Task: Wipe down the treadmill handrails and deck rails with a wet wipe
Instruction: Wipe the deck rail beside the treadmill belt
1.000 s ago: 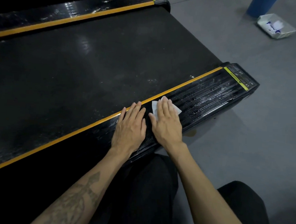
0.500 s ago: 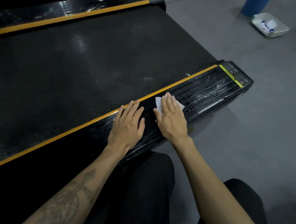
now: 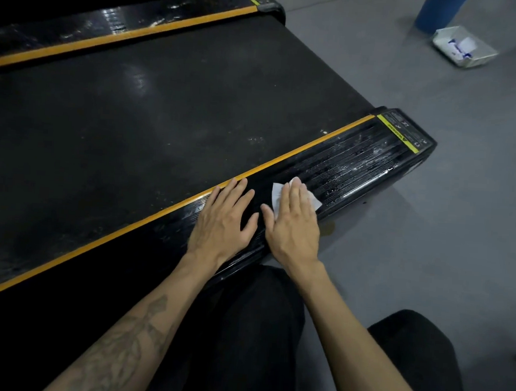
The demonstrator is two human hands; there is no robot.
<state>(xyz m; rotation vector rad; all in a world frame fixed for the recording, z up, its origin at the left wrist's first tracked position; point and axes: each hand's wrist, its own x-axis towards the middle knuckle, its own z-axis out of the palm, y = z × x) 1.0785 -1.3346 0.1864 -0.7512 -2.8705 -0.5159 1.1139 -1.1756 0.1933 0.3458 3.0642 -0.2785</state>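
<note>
Both bare forearms reach forward from the near edge, the left one tattooed. The left hand [image 3: 223, 219] lies flat, palm down, fingers straight and slightly spread. Just right of it, the right hand [image 3: 294, 224] lies flat too, fingers together, thumb out.

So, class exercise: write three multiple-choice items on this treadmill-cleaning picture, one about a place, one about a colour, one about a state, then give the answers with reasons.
1. Where is the wet wipe?
A. On the near deck rail
B. On the floor
C. On the belt

2. What colour is the stripe along the rail?
A. Red
B. Orange-yellow
C. Green

3. How is the left hand?
A. Gripping the wipe
B. Raised in the air
C. Flat on the rail, holding nothing

Answers: 1 A, the wet wipe lies on the near deck rail under the right hand. 2 B, the stripe is orange-yellow. 3 C, the left hand rests flat.
</note>
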